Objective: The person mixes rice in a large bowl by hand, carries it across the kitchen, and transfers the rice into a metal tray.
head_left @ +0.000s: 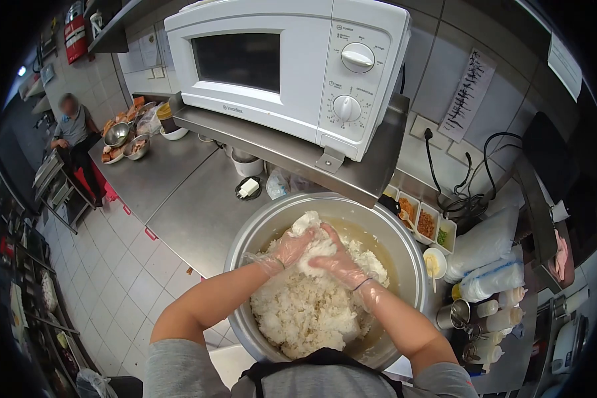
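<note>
A large round metal pot point(418, 278) holds a heap of cooked white rice point(305, 312), with cloudy liquid along its far and right sides. Both hands wear clear plastic gloves. Over the far part of the heap, my left hand point(292, 249) is closed around the left side of a clump of rice point(320, 248). My right hand point(343, 266) grips the same clump from the right, fingers curved against it. More loose white clumps lie to the right of my right hand, inside the pot.
A white microwave point(298, 73) stands on a metal shelf point(278, 142) just beyond the pot. Small trays of chopped ingredients point(426, 222), a small white bowl point(435, 263) and several squeeze bottles point(504, 318) are at right. A person point(76, 129) sits far left, near metal bowls point(117, 134) on the counter point(186, 205).
</note>
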